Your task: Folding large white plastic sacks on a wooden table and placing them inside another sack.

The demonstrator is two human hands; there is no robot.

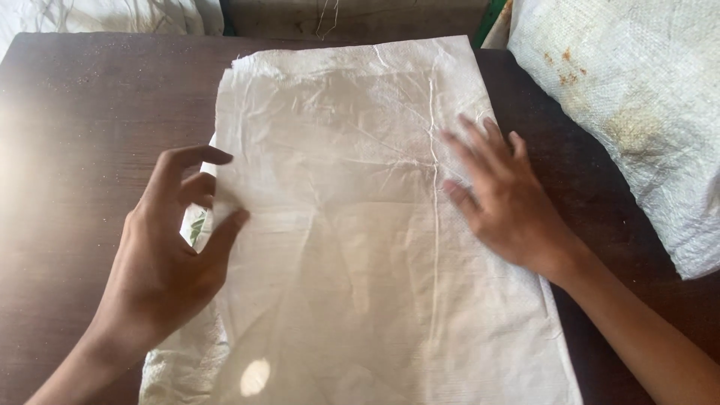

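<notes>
At the far left of the frame I see the dark brown wood-grain table, matt, with a soft glare patch at its left edge

My left hand sits left of centre, thumb and curled fingers closing in a pinch on the left edge of the flat white woven-plastic sack; the pinch looks light, and I cannot tell whether it holds one layer or both. Just under that hand a second, crumpled layer of the same woven material pokes out toward the lower left, with a small green mark showing at the thumb

Procedure, as I judge it: keep the pinch close to the edge and lift only slightly, so the sheet does not buckle; draw outward along the table plane, not upward

The sack fills the centre of the frame, top edge near the upper middle, bottom edge running out of the picture. Surface: fine woven weave, slightly glossy, creased; one long raised fold line runs top to bottom right of centre. The upper edge is frayed

My right hand lies right of centre, fingers spread and flat on the sack beside that fold. I would hold it as an anchor with even palm pressure

At the upper right, a stuffed white woven sack with rust-coloured stains rests on the table, apart from both hands
</notes>
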